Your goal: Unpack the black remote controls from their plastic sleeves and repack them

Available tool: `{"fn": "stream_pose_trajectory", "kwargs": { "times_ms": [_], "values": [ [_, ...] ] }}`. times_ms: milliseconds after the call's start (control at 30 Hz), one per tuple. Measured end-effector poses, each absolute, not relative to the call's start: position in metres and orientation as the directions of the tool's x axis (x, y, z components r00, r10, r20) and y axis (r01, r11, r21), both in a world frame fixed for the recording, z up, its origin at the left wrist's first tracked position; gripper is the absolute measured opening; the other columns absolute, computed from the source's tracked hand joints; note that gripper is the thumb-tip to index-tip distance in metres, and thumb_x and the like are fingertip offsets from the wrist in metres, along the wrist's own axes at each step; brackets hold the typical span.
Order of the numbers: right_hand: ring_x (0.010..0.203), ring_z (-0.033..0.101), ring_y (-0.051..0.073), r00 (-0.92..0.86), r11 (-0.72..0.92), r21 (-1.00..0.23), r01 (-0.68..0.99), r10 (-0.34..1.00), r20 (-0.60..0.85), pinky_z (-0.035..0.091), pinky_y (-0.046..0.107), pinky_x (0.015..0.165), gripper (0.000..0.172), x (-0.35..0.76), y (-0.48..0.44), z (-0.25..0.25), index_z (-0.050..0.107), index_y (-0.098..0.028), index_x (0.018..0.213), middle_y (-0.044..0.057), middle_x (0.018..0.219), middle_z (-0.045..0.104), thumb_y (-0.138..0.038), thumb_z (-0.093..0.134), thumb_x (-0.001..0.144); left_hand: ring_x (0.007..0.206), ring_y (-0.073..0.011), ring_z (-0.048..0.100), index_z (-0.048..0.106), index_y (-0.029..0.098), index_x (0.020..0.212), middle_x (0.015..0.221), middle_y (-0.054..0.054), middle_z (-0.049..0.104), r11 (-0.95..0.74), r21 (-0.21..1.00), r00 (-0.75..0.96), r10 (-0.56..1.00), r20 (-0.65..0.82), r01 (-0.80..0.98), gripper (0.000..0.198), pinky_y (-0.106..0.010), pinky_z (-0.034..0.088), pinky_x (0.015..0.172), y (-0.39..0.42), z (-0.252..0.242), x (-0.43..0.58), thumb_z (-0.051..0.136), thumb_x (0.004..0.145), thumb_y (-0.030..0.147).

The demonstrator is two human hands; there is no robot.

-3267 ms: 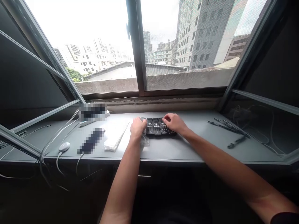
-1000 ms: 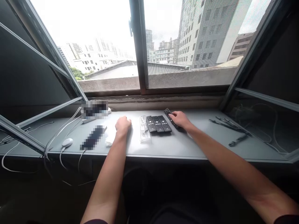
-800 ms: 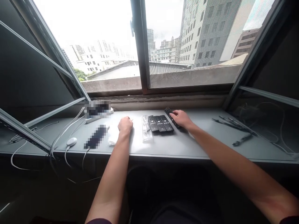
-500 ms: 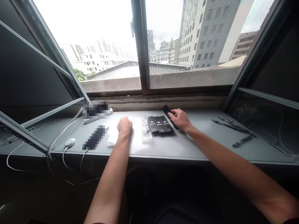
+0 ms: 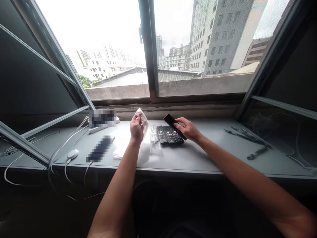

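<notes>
Raised above the desk, my left hand (image 5: 137,128) pinches a thin white translucent bag (image 5: 145,121). My right hand (image 5: 187,129) holds a black remote control (image 5: 170,121) up at a slant, its plain side showing. Three black remotes (image 5: 169,135) lie side by side on the desk, partly under the held one. Just left of them is a clear plastic packet (image 5: 155,142) with small items inside. More white bags (image 5: 119,153) lie near the front edge, left of my left hand's wrist.
On the left are a blurred dark device (image 5: 101,149), a white round puck (image 5: 73,154) with a cable, and a white power strip (image 5: 104,127). Dark cables (image 5: 247,136) lie at the right. Window and metal frames stand behind the desk (image 5: 205,158).
My left hand has risen from the desk with a white bag. My right hand has lifted the fourth remote, moved it slightly left and turned it over.
</notes>
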State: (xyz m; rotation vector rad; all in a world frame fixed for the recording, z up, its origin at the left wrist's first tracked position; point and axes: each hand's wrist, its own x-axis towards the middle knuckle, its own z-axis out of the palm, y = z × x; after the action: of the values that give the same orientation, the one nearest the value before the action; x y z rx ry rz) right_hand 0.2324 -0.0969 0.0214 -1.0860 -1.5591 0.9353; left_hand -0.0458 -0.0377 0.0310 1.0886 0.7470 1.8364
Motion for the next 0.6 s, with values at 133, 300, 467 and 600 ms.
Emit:
{"fn": "stream_pose_trajectory", "kwargs": {
  "times_ms": [133, 300, 467, 600],
  "values": [
    [0.061, 0.07, 0.019, -0.3, 0.215, -0.976, -0.033, 0.929, 0.215, 0.055, 0.03, 0.052, 0.046, 0.223, -0.111, 0.033, 0.073, -0.02, 0.12, 0.002, 0.082, 0.072, -0.056, 0.079, 0.091, 0.085, -0.02, 0.069, 0.071, 0.02, 0.104, 0.091, -0.005, 0.067, -0.339, 0.788, -0.097, 0.936, 0.339, -0.514, 0.02, -0.031, 0.057, 0.08, -0.041, 0.048, -0.028, 0.071, 0.099, 0.039],
    [0.052, 0.062, 0.015, -0.454, 0.088, -0.981, -0.172, 0.877, 0.158, 0.052, 0.026, 0.045, 0.056, 0.224, -0.115, 0.034, 0.074, -0.015, 0.133, 0.002, 0.074, 0.071, -0.055, 0.08, 0.093, 0.091, -0.0196, 0.072, 0.071, 0.021, 0.113, 0.098, -0.006, 0.071, -0.261, 0.757, -0.021, 0.95, 0.311, -0.599, 0.023, -0.032, 0.06, 0.084, -0.029, 0.057, -0.005, 0.072, 0.1, 0.04],
    [0.047, 0.06, 0.015, -0.554, 0.03, -0.996, -0.088, 0.829, 0.074, 0.05, 0.025, 0.044, 0.065, 0.231, -0.114, 0.033, 0.072, -0.013, 0.14, 0.001, 0.067, 0.069, -0.059, 0.078, 0.095, 0.091, -0.0176, 0.073, 0.071, 0.021, 0.114, 0.098, -0.006, 0.074, -0.182, 0.759, -0.037, 0.978, 0.204, -0.625, 0.019, -0.027, 0.059, 0.08, -0.012, 0.045, 0.005, 0.065, 0.104, 0.036],
    [0.048, 0.059, 0.013, -0.552, 0.05, -0.997, -0.06, 0.831, 0.075, 0.049, 0.024, 0.045, 0.06, 0.23, -0.114, 0.034, 0.076, -0.014, 0.133, 0.002, 0.068, 0.069, -0.062, 0.073, 0.097, 0.082, -0.0142, 0.072, 0.068, 0.021, 0.112, 0.096, -0.005, 0.073, -0.19, 0.793, -0.099, 0.982, 0.163, -0.579, 0.019, -0.024, 0.056, 0.075, -0.007, 0.024, 0.0, 0.064, 0.103, 0.037]
  ]
}}
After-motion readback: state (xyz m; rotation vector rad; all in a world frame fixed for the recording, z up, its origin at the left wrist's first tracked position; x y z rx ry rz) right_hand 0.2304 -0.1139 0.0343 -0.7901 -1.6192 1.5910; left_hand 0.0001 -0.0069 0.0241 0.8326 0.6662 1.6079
